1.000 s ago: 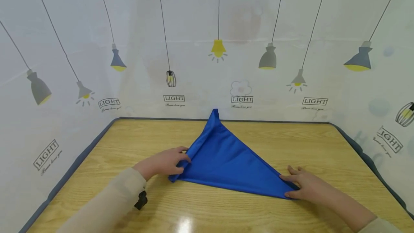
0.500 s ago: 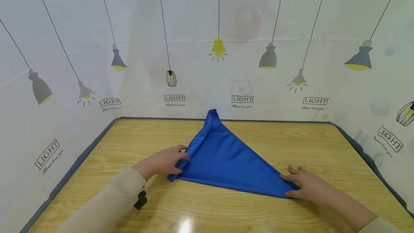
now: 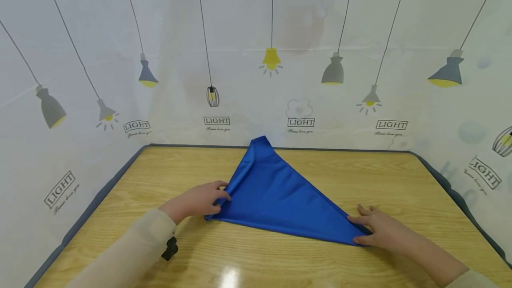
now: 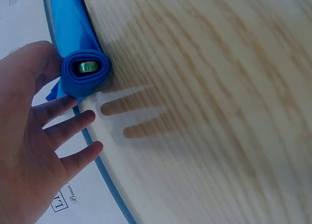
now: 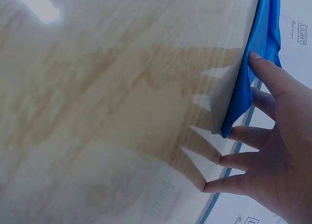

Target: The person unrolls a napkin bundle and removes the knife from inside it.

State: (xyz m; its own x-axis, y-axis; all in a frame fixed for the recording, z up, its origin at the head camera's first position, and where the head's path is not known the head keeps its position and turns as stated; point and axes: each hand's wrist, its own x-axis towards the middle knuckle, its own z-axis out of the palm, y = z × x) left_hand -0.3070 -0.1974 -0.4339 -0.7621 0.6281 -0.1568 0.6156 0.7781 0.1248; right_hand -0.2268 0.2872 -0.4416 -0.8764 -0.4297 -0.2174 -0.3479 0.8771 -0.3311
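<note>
Our left hand curls its thumb and forefinger round the rolled left side of a blue cloth, with the other fingers spread apart. Our right hand is not clenched: its fingers are spread and fairly straight, the thumb touching the cloth's near edge at the right corner and the forefinger at the slanting edge.

We have the cloth between our two hands as a rough triangle on the table. Its long near edge runs from one hand to the other; its far tip lies beyond both, crossing the dark strip at the back edge and showing against the wall. We cannot tell whether it touches there. Inside the roll's end sits something green, too small to make out.

Room is tightest for us at the back tip. Wood runs along the near edge towards us, and wide stretches lie between each hand and the side edges. A small black object sits at our left wrist.
</note>
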